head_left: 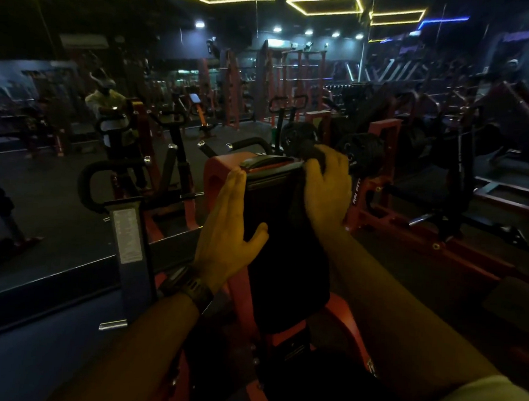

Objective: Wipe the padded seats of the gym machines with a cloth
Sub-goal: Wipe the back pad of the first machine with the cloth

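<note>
Dimly lit gym, black pad [280,232] upright on an orange machine frame [218,172] straight ahead. Left hand [227,229] flat against the pad's left edge, fingers straight, watch [186,285] on the wrist. Right hand [326,185] curled over the pad's top right corner, gripping a dark cloth [310,156] pressed there. Other machines [173,151] behind in the gloom.

Centre frame: the left hand [224,229] lies flat against the black pad [284,263]; the right hand [326,188] grips a dark cloth [311,155] at its top.
</note>
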Motion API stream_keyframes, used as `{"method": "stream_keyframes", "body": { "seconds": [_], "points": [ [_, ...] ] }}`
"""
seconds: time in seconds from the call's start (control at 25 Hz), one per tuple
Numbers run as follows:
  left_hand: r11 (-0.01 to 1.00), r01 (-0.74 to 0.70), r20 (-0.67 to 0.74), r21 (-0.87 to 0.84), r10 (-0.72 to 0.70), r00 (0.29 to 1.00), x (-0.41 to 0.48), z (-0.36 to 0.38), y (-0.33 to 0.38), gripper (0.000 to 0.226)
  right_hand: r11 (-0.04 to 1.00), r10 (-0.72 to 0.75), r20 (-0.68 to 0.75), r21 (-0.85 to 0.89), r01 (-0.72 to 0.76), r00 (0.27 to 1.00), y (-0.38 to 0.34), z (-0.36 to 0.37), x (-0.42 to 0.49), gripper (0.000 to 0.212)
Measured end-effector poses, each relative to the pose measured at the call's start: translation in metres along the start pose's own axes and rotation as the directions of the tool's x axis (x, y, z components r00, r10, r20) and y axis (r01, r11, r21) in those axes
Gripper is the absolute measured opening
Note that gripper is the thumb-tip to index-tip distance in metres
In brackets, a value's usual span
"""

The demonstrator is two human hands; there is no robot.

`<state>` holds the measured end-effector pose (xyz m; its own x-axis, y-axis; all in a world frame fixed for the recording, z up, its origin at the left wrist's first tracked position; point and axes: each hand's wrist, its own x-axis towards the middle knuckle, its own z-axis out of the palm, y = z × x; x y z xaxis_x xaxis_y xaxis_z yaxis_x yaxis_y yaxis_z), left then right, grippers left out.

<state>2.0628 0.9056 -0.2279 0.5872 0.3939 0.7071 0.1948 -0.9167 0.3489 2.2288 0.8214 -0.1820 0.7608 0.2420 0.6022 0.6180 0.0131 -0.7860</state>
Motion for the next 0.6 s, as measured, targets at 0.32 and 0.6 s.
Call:
{"method": "stream_keyframes", "body": {
  "seconds": [0.32, 0.6],
  "points": [
    [0.892, -0.251, 0.052, 0.376, 0.25, 0.967, 0.02, 0.006, 0.025, 0.082, 0.891, 0.436, 0.066, 0.107, -0.44, 0.898, 0.026, -0.012, -0.015, 0.042],
    [0.742, -0.288, 0.141, 0.605, 0.256, 0.956, 0.033, 0.022, 0.04, 0.086, 0.903, 0.387, 0.161, 0.134, -0.409, 0.908, 0.061, -0.023, -0.051, 0.046]
  ]
}}
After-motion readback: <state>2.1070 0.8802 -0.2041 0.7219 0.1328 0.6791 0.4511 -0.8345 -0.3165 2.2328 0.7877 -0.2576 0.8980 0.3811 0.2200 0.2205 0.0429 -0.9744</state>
